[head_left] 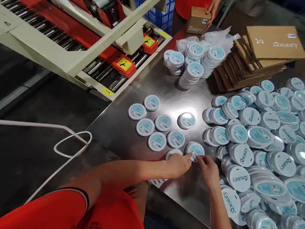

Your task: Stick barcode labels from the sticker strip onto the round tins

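2 bare hands meet over a round, flat container (195,147) near the front edge of a brushed stainless-steel tabletop (124,136). The left hand (179,165) and the right hand (209,168) have their fingertips close together at a small white barcode sticker (194,155) on its pale-blue label; the sticker is small in view, so I cannot tell whether either hand pinches it or merely presses it.

To the left, 8 similar containers lie label up, 1 of them partly covered by the left hand. A large, loose heap of containers (241,155) covers the table's right side, some with white "beauty" faces showing. Light glares off the steel in the middle. Farther back stand stacked containers (194,70), beside crumpled translucent wrap (221,38) and a pile of flattened cartons (274,43).

Just past the table's left edge sits a roller conveyor (118,83) with red guards (128,68) bearing yellow warning stickers, and behind it a blue plastic crate (166,20). A co-worker's hand (212,12) holds a brown carton (197,19) at the far end. A white cord (35,124) loops above the dark floor (35,149).
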